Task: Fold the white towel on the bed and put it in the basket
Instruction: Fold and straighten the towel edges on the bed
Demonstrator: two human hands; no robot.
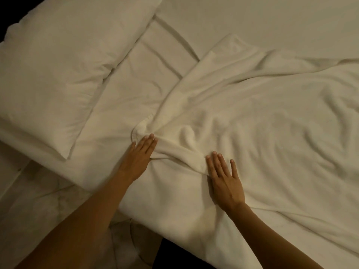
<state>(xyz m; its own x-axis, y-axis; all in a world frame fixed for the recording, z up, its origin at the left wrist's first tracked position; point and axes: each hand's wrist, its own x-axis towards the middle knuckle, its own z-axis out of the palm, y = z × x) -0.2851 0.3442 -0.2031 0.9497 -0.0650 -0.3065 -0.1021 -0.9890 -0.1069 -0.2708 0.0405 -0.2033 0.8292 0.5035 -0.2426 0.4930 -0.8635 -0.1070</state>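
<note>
A bed (252, 20) dressed in pale sheets fills the view under dim, warm light, a pillow (64, 63) lying at its upper left. The white towel (262, 117) lies spread and rumpled over the bed's right half, one corner bunched into folds near the mattress edge. Beside that bunched corner the left hand (138, 158) lies flat with straight fingers touching the cloth, while the right hand (226, 181) presses flat on the towel, fingers extended, grasping nothing.

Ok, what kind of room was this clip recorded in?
Most likely a bedroom. A bed with a pale sheet fills the view, a pillow lies at upper left, and a rumpled white towel is spread across the bed.
</note>
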